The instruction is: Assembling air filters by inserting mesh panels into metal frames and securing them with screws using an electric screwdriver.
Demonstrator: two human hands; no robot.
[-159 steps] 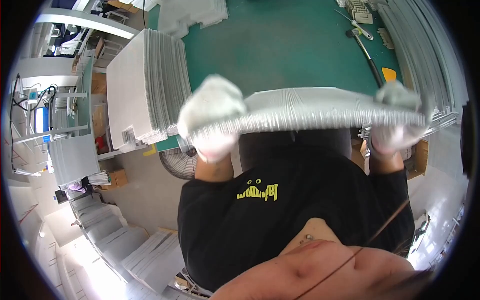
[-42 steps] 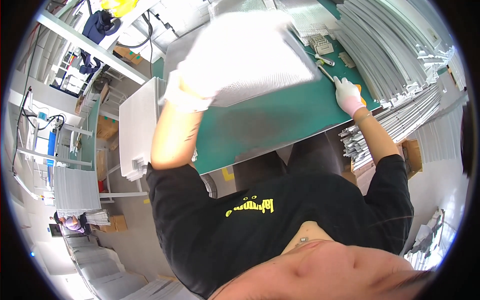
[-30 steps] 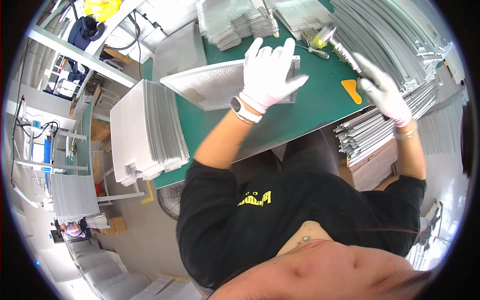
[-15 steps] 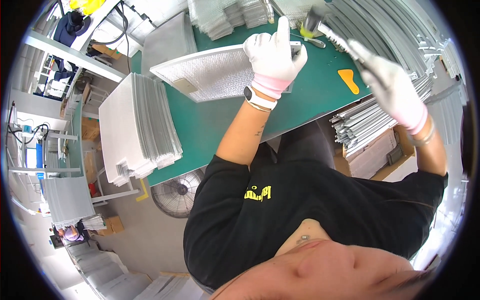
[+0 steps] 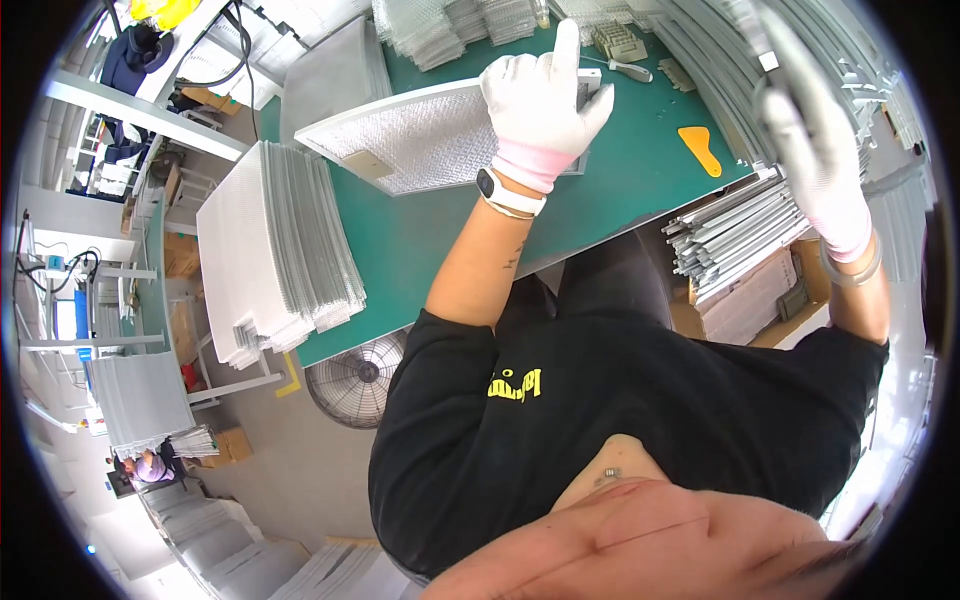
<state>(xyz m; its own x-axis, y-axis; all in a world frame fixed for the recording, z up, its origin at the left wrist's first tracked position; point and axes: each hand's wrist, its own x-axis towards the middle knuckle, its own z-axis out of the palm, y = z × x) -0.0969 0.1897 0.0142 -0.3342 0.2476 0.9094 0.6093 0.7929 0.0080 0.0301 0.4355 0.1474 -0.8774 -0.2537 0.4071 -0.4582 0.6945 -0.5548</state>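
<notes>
Head view: the white-gloved left hand (image 5: 545, 108) overlaps the right end of a silver, mesh-faced rectangular panel (image 5: 430, 140) with a pale frame, which leans on edge on the green worktable (image 5: 620, 195). Its index finger points out straight, the thumb is spread and the other fingers curl; whether they pinch the frame is hidden. The white-gloved right hand (image 5: 818, 140), raised and motion-blurred, grasps a grey-shafted hammer (image 5: 767, 62), clear of the panel, with a flat orange plastic scraper (image 5: 700, 150) lying between the hands.
</notes>
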